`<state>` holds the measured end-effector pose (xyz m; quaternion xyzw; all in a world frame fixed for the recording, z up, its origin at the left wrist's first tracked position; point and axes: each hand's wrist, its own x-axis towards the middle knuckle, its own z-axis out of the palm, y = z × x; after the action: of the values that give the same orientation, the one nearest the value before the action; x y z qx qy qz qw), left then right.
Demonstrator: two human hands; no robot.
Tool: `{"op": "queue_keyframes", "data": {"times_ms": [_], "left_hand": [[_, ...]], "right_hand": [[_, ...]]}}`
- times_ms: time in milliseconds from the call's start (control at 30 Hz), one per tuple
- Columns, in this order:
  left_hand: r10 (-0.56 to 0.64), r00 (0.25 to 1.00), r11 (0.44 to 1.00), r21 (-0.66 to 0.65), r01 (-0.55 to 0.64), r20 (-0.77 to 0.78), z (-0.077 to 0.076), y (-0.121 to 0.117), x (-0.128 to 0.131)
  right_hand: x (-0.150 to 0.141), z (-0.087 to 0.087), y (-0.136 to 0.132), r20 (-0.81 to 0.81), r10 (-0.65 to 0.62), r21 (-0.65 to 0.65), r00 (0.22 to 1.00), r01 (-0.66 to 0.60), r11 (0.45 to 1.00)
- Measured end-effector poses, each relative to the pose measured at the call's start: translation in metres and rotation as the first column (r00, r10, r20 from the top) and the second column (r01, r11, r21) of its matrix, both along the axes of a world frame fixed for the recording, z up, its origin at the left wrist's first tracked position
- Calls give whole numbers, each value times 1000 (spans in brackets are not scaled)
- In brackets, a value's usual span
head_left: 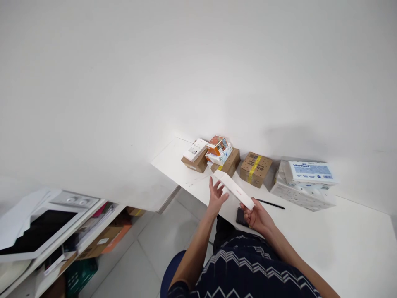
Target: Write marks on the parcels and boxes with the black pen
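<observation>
A long, slim white box [235, 190] is tilted above the white table, its near end gripped in my right hand [257, 217]. My left hand [217, 198] hovers just left of the box with fingers apart, and nothing shows in it. Beneath my right hand lies a dark, flat object [241, 216], partly covered by the fingers. A thin black stick-like item [271, 204], possibly a pen, rests on the table right of the box.
Along the wall stand a taped brown carton [256, 169], a white box on a brown carton [196, 150], an orange box [217, 145] on a stack, and tissue packs [312, 173]. The white table [356, 244] ends at left; a loaded shelf [87, 215] stands beyond the floor.
</observation>
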<state>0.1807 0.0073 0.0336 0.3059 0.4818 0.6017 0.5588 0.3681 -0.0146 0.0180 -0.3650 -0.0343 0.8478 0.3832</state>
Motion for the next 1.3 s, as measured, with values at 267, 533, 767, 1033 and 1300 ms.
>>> {"op": "queue_keyframes", "data": {"times_ms": [267, 533, 767, 1033, 1300], "left_hand": [[-185, 952, 981, 6, 193, -245, -20, -8, 28], [-160, 944, 987, -76, 144, -290, -14, -11, 35], [-255, 947, 967, -82, 243, -198, -10, -10, 34], [-194, 967, 962, -163, 220, 164, -7, -12, 34], [-150, 962, 967, -167, 191, 228, 0, -15, 36]], "right_hand": [[-15, 18, -10, -135, 3, -160, 991, -25, 987], [-12, 17, -12, -130, 106, -132, 986, -123, 984], [-12, 5, -16, 148, 315, 111, 937, -333, 937], [37, -54, 22, 992, 26, 65, 120, -693, 718], [73, -98, 17, 923, -87, -200, -376, -660, 724]]}}
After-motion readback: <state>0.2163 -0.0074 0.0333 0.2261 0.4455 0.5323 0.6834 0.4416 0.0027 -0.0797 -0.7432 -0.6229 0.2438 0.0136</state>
